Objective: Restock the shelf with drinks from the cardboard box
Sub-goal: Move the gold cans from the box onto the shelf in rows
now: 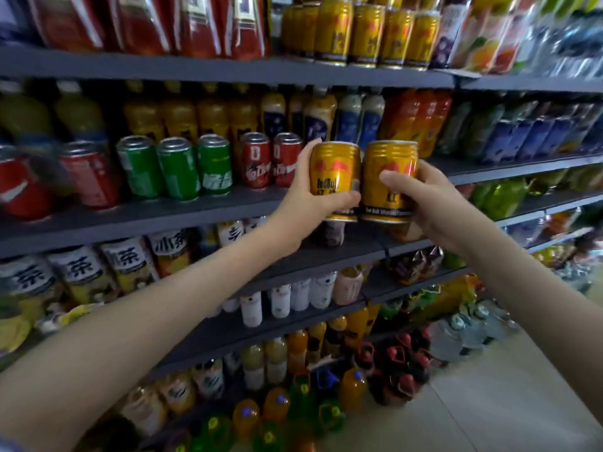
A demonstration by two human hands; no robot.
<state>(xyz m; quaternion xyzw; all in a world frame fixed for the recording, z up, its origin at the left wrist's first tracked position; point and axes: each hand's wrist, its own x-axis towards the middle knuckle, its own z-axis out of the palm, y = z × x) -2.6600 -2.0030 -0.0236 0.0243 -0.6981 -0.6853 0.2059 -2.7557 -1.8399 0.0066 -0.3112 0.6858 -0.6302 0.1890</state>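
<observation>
My left hand (305, 199) grips a gold energy-drink can (332, 171), thumb across its front. My right hand (430, 203) grips a second gold can (388, 190) right beside it; the two cans touch, both upright, held in the air in front of the second shelf (195, 210). Several matching gold cans (362, 31) stand in a row on the top shelf (228, 68), above and slightly right of my hands. The cardboard box is out of view.
Green cans (177, 168) and red cans (270, 159) line the second shelf left of my hands, with orange and blue bottles behind. Lower shelves hold tea bottles (81, 272) and white bottles (293, 298). Large bottles crowd the tiled floor (505, 402).
</observation>
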